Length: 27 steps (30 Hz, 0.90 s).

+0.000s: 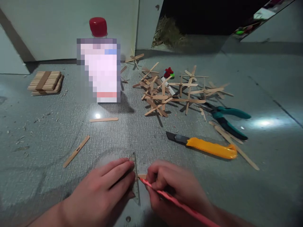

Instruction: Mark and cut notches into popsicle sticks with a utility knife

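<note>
My left hand (104,189) lies flat with its fingers pressed on a clear plastic set square (135,176) on the grey floor. Under the set square's edge a wooden stick (142,176) pokes out. My right hand (170,186) is closed round a red pencil (180,205), whose tip touches the stick beside the set square's edge.
A yellow utility knife (208,146), teal-handled pliers (227,121) and a pile of glued stick crosses (165,91) lie ahead to the right. A red-capped bottle (100,63), a stack of sticks (46,82) and two loose sticks (76,151) lie to the left.
</note>
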{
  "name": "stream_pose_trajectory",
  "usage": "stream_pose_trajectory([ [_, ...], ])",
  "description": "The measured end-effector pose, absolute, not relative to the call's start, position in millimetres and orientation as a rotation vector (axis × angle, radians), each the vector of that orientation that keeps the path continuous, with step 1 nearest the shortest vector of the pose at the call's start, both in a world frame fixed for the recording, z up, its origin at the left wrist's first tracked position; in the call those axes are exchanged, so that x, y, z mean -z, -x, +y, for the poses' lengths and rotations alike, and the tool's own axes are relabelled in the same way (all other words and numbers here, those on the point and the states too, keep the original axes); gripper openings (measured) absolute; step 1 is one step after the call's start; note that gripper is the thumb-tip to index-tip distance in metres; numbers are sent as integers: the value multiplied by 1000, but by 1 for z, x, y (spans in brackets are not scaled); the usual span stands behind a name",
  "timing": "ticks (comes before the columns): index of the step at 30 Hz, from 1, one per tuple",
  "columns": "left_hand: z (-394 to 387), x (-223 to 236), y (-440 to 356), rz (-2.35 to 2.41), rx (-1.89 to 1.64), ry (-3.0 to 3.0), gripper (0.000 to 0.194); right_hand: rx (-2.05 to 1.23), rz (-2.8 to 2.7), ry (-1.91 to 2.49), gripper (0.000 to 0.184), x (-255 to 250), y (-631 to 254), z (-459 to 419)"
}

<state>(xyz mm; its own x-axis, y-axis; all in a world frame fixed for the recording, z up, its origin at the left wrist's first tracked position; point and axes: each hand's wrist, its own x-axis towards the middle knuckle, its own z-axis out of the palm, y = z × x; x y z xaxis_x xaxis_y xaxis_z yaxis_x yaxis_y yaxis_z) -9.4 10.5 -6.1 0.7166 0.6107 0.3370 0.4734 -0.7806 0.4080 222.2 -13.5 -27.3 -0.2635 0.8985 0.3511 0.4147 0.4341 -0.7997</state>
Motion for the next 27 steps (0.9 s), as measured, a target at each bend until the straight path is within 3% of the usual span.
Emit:
stream_pose_trajectory([
  [27, 9, 7, 11, 836, -612, -2616, 27, -622, -1859, 1170, 27, 23, -216, -7],
])
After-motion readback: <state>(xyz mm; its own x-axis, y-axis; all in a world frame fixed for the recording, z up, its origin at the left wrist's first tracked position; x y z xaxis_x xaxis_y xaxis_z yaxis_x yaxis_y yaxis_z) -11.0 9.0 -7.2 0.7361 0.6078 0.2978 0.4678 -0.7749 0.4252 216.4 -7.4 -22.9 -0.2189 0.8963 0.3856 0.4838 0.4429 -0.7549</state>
